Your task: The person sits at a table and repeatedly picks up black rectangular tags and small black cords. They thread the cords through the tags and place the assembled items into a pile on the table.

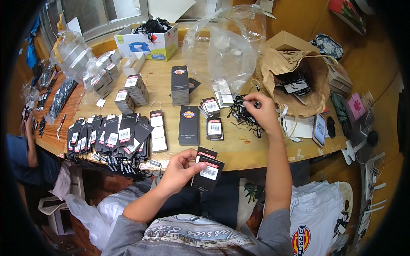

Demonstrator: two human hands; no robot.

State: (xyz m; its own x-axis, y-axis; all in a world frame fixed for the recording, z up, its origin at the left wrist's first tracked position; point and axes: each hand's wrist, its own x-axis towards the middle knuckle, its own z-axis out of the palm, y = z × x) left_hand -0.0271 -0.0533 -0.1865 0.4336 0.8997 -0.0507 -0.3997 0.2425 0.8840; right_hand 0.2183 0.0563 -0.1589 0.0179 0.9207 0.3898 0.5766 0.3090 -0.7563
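Note:
My left hand (pixel 177 171) is closed around a few black hang tags (pixel 209 174), held above my lap at the table's front edge, with the thumb over the front one. That front tag carries a white label with a red band. My right hand (pixel 264 114) is at a tangled heap of black tag strings (pixel 243 118), its thumb and fingertips pinched on a string there. Left of the heap lie small label stacks (pixel 214 128). Between my hands and the back stand a flat black tag stack (pixel 188 126) and a taller one (pixel 180 91).
Fanned, labelled tags (pixel 112 135) cover the table's left front, their strings hanging over the edge. Behind stand label stacks (pixel 136 90), a white box (pixel 147 42) and a clear plastic bag (pixel 226 47). A paper bag (pixel 277 72) and phone (pixel 319 130) are right. Another person's hand (pixel 29 128) is far left.

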